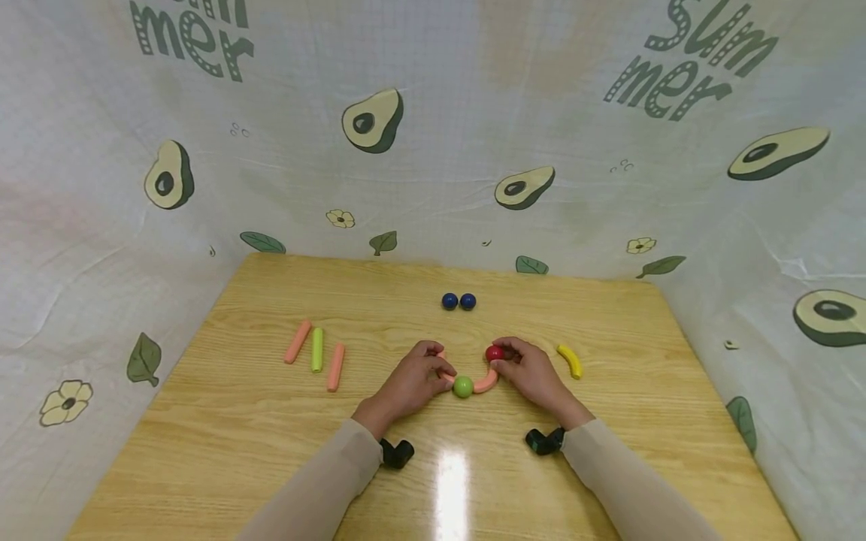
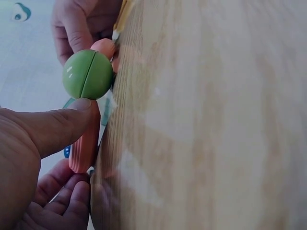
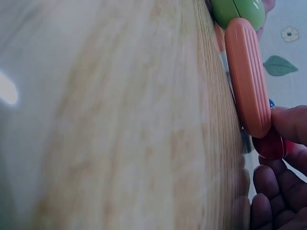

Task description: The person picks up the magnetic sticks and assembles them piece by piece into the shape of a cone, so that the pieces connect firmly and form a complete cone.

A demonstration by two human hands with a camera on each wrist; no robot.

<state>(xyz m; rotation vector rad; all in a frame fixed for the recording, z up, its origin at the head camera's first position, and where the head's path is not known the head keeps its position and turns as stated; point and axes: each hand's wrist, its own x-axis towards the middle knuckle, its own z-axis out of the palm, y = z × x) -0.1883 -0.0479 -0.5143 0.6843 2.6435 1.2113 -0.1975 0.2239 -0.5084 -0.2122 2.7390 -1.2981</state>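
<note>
A glossy green ball point(image 1: 463, 387), with a fine seam visible across it, is sitting on the table point(image 1: 237, 428) between a person's two hands. The left hand point(image 1: 418, 378), just left of the green ball, is pinching a ridged, rounded orange piece point(image 2: 86, 143) lengthwise, its thumb pressing at the end beside the ball. A second ridged piece, the curved orange bar point(image 3: 247, 76), is touching the green ball on its right side and curving away to a shiny red ball point(image 1: 495, 353), which the right hand point(image 1: 533, 370) is holding in a narrow pinch. Two smooth blue balls point(image 1: 449, 301) are resting side by side beyond the green ball; a bent yellow piece point(image 1: 570, 361) is lying to its right, past the right hand. Well to its left, two straight orange sticks point(image 1: 336, 367) and a yellow-green stick point(image 1: 317, 349) are lying at slight angles, apart from one another. The tabletop is showing pale wood grain and, nearer the person than the green ball, a bright patch of glare. Behind the ball, past the blue balls, the table's far edge is meeting a white cloth point(image 1: 433, 225) printed with avocados, leaves and flowers. Wood is stretching widely between the sticks and the left hand, and from the yellow piece to the right edge.
</note>
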